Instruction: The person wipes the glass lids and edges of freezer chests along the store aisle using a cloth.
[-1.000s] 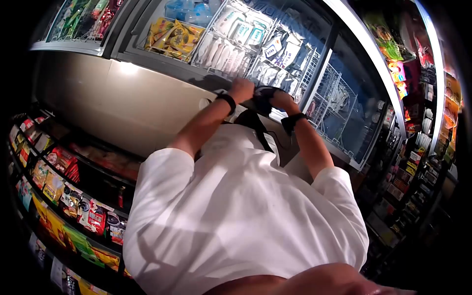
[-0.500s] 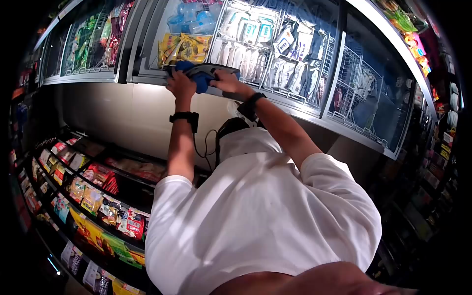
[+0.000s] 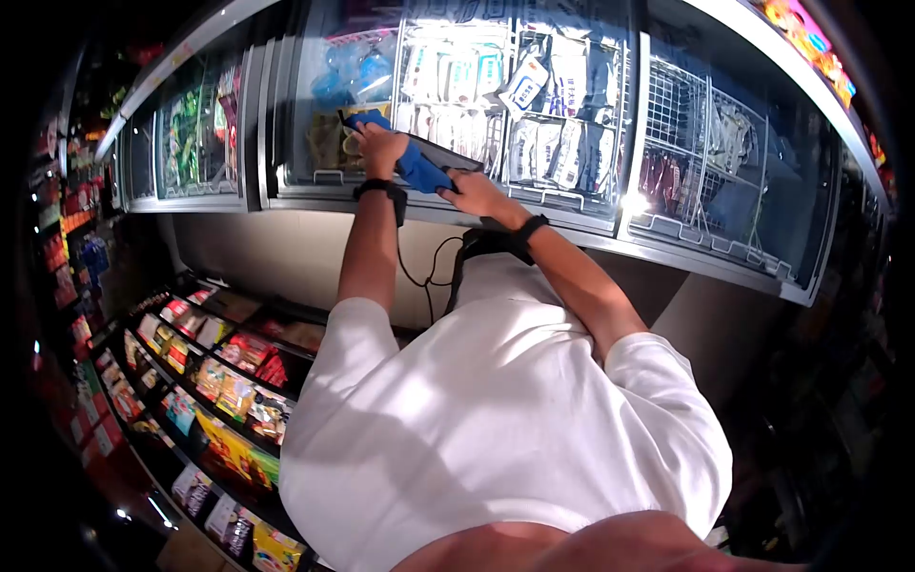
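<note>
From the head camera: here's the blue cloth point(image 3: 422, 170), slanting above the glass near the freezer point(image 3: 562, 219)'s front edge, toward that edge's left end. Left hand point(image 3: 383, 150) lies over its upper-left end, fingers bent; whether they close round the fabric underneath, I can't tell. Right hand point(image 3: 479, 197) has the lower-right end pinched between thumb and fingers.

How will it handle? Light and soft, I'd judge, limp enough to fold and sag, nothing fragile about it; the dark strip point(image 3: 450, 156) along its far side looks flatter, perhaps stiffer. Best hold: both ends, fabric bunched in the fingers so it doesn't slip.

Now the count! One blue cloth, one dark strip, two hands, two black wristbands point(image 3: 386, 194), one on each wrist. Under the glass, yellow packs point(image 3: 329, 143) at the left, partly covered, and white packs point(image 3: 457, 71) farther right, overlapping: no sure tally for either.
</note>
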Demonstrator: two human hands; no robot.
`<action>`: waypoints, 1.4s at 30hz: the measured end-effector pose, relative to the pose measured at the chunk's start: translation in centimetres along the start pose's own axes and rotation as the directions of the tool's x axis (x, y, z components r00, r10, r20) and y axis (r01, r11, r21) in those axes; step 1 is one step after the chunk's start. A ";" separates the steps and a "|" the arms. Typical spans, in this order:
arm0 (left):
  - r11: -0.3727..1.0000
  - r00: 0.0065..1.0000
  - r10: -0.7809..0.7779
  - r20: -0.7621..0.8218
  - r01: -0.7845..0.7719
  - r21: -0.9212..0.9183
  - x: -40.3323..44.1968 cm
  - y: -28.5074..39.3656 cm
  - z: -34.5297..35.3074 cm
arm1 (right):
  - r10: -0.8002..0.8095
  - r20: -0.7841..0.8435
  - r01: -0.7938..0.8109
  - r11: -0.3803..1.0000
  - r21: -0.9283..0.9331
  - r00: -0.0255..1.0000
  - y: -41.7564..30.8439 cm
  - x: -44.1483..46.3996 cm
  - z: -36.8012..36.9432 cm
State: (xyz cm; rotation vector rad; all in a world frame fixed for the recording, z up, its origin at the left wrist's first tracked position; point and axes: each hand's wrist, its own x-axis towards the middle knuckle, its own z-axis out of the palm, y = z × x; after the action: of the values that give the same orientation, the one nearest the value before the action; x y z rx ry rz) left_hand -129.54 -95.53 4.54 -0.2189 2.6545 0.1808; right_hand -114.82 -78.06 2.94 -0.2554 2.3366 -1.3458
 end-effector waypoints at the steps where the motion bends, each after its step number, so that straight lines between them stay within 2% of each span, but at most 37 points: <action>1: 0.991 0.986 0.003 -0.164 0.020 0.135 2.9 0.3 3.5 | 0.040 -0.045 -0.039 0.999 0.023 0.998 1.1 -1.0 -0.5; 2: 0.987 0.985 0.035 -0.167 -0.008 0.158 2.3 3.4 1.7 | 0.049 -0.076 -0.047 0.998 0.040 0.996 2.0 -1.9 -1.4; 4: 0.974 0.984 -0.147 0.097 0.127 0.186 0.6 10.0 -0.5 | 0.024 -0.168 -0.003 0.992 0.124 0.986 3.9 -4.1 -3.3; 5: 0.993 0.964 -0.119 0.237 0.112 0.045 2.7 10.6 0.5 | 0.064 -0.189 -0.026 0.980 0.196 0.980 4.3 -5.0 -4.2; 6: 0.995 0.955 0.045 0.293 -0.068 0.070 4.9 11.1 2.5 | 0.089 -0.232 -0.037 0.975 0.220 0.969 4.7 -5.9 -5.1; 7: 0.983 0.990 0.143 0.012 -0.143 0.111 3.6 12.8 3.7 | 0.093 -0.270 -0.042 0.981 0.189 0.958 5.3 -6.7 -6.0; 8: 0.972 0.963 0.232 -0.135 -0.224 0.071 2.1 14.9 4.6 | 0.096 -0.310 -0.048 0.986 0.157 0.946 5.7 -7.5 -6.9; 9: 0.949 0.908 0.314 -0.278 -0.311 0.056 0.6 17.0 5.5 | 0.141 -0.371 -0.106 0.988 0.112 0.918 5.3 -8.7 -7.8; 10: 0.893 0.795 0.448 -0.410 -0.416 0.171 1.0 18.7 7.8 | 0.180 -0.399 -0.157 0.983 0.091 0.899 4.9 -9.8 -8.6; 12: 0.779 0.639 0.626 -0.447 -0.546 0.309 -1.6 23.2 9.3 | 0.342 -0.415 -0.254 0.933 0.254 0.843 5.3 -11.6 -8.5; 14: 0.673 0.548 0.736 -0.398 -0.653 0.346 -4.0 26.8 10.7 | 0.513 -0.366 -0.350 0.834 0.428 0.776 3.9 -13.2 -8.0; 15: 0.592 0.467 0.794 -0.389 -0.740 0.321 -5.4 28.0 11.4 | 0.524 -0.389 -0.353 0.830 0.432 0.758 4.3 -13.7 -6.5; 16: 0.504 0.377 0.839 -0.392 -0.810 0.301 -6.5 29.4 11.8 | 0.431 -0.518 -0.309 0.900 0.307 0.739 6.5 -13.7 -3.6; 18: 0.304 0.247 0.934 -0.257 -0.929 0.212 -10.5 29.5 12.2 | 0.424 -0.592 -0.317 0.906 0.281 0.686 6.6 -14.5 -1.1; 20: 0.143 0.131 0.987 -0.093 -0.981 0.132 -13.8 28.2 12.9 | 0.448 -0.556 -0.358 0.894 0.269 0.700 5.3 -13.9 -0.7; 21: 0.131 0.125 0.989 -0.075 -0.988 0.087 -14.4 26.5 13.2 | 0.367 -0.604 -0.389 0.916 0.102 0.707 3.5 -14.0 0.0; 22: 0.125 0.123 0.991 -0.053 -0.991 0.037 -15.3 24.8 13.4 | 0.285 -0.630 -0.415 0.907 -0.065 0.723 1.9 -14.3 0.9; 23: 0.146 0.147 0.989 0.033 -0.989 0.019 -15.4 23.4 13.5 | 0.297 -0.639 -0.450 0.889 -0.086 0.709 2.6 -13.5 2.9; 24: 0.174 0.174 0.985 0.017 -0.983 -0.051 -15.0 21.7 13.3 | 0.267 -0.651 -0.392 0.919 -0.051 0.710 3.1 -12.6 4.4; 26: 0.218 0.216 0.976 0.034 -0.973 -0.075 -13.0 17.9 12.1 | 0.165 -0.641 -0.529 0.731 -0.431 0.750 3.6 -10.2 6.7; 27: 0.271 0.271 0.963 -0.003 -0.961 -0.059 -11.4 15.5 11.2 | 0.137 -0.599 -0.486 0.735 -0.472 0.789 3.6 -8.8 6.6; 28: 0.324 0.325 0.945 -0.042 -0.945 -0.034 -9.3 13.0 9.9 | 0.264 -0.491 -0.496 0.754 -0.432 0.830 3.3 -6.5 5.7; 29: 0.442 0.449 0.892 -0.057 -0.891 -0.099 -7.3 10.6 8.4 | 0.380 -0.364 -0.510 0.765 -0.394 0.850 2.4 -4.0 5.2; 30: 0.526 0.533 0.831 -0.159 -0.846 -0.085 -4.7 7.3 7.1 | 0.575 -0.259 -0.629 0.674 -0.386 0.776 -4.1 -1.3 3.3; 32: 0.677 0.667 0.713 -0.214 -0.735 -0.037 -0.5 0.9 3.4 | 0.457 -0.345 -0.570 0.588 -0.574 0.820 -4.5 2.2 4.6; 35: 0.842 0.767 0.523 -0.371 -0.533 0.083 3.2 -8.9 -1.3 | 0.310 -0.217 -0.369 0.615 -0.697 0.926 -5.1 7.8 6.1; 36: 0.884 0.806 0.461 -0.371 -0.453 0.115 3.9 -11.6 -2.4 | 0.248 -0.154 -0.280 0.632 -0.723 0.956 -5.0 10.0 6.8; 38: 0.938 0.838 0.344 -0.423 -0.322 0.125 4.3 -16.6 -2.8 | 0.311 -0.058 -0.250 0.626 -0.738 0.949 -10.6 13.7 7.7; 40: 0.948 0.827 0.314 -0.466 -0.249 0.198 3.5 -20.4 -3.3 | 0.298 0.020 -0.176 0.614 -0.770 0.954 -12.9 17.3 10.1; 42: 0.986 0.921 -0.001 -0.390 0.065 0.152 2.4 -22.8 -2.9 | 0.236 0.053 -0.121 0.663 -0.739 0.970 -14.8 19.1 12.7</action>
State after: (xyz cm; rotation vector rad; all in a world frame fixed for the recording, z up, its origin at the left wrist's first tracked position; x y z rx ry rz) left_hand -128.70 -118.61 3.98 -0.2694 3.0390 -0.1035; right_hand -126.94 -102.44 4.84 -0.3284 2.5715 -0.2090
